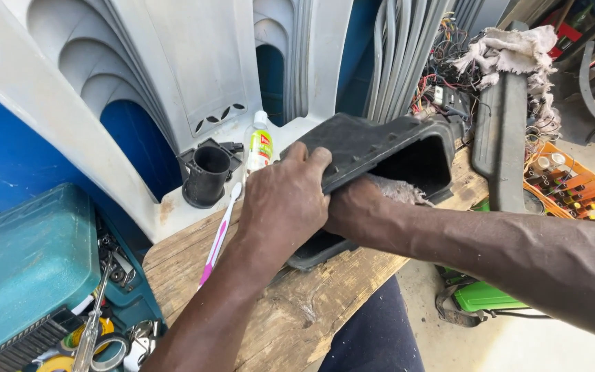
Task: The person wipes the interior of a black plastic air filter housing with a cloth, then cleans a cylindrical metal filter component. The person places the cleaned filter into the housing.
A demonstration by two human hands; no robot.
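Observation:
My left hand (pixel 285 200) grips the near edge of a black plastic housing (pixel 373 145) that rests tilted on a wooden plank (pixel 290 317). The fingers curl over its rim. My right hand (pixel 356 207) reaches inside the open box, mostly hidden, and presses a grey-pink rag (pixel 397 189) against the inner wall. Only the wrist and forearm show.
A pink and white toothbrush (pixel 218 238), a black round pipe fitting (pixel 206 172) and a small clear bottle (pixel 259 141) lie behind my left hand. A teal toolbox (pixel 29 269) stands open at the left. Stacked white plastic chairs, tangled wires, a rag (pixel 511 48) and an orange crate (pixel 569 186) sit behind.

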